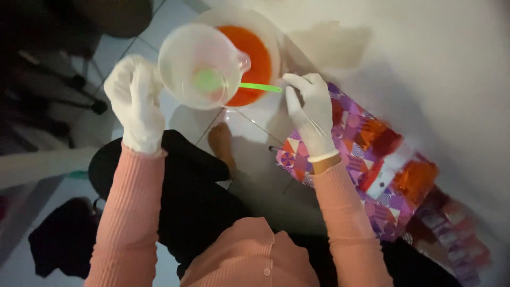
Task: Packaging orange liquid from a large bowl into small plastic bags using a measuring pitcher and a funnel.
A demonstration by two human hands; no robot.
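**Gloved hands working a jug and a green stick over an orange-filled bowl**

Head view, looking straight down.

- Left hand (pixel 135 101), in a white glove, gripping the clear plastic jug (pixel 199 66) from its left side; fingers curled shut around the handle area, handle itself hidden under the glove.
- Jug hanging just left of the white bowl (pixel 268 32), overlapping the bowl's left rim, spout pointing right toward the bowl's middle. Jug interior looking pale, with a green blur showing through its base.
- Bowl holding orange liquid (pixel 255 58), sitting on the pale tiled floor (pixel 249 122). Serving here as the landmark.
- Right hand (pixel 313 114), also white-gloved, positioned just below and right of the bowl; fingers pinched closed on the right end of a thin green stick (pixel 260 87).
- Stick lying roughly level, running left from the fingertips, crossing the bowl's lower edge and passing under the jug's rim. Far tip blurred behind the jug wall; cannot tell where it ends.
- Patterned purple-and-orange packet (pixel 366 159) lying below and right of the bowl, partly under the right wrist, stretching away toward the lower right.
- More small orange and purple packs (pixel 451 234) further right of the bowl, too blurred to make out.
- Bare foot (pixel 222 143) resting on the tiles directly below the bowl.
- Pink ribbed sleeves (pixel 125 212) covering both forearms, black trousers (pixel 196 202) between them, below the bowl.
- White wall (pixel 425 69) rising right of the bowl.
- Dark furniture legs (pixel 79 90) standing left of the bowl, dim and unclear.
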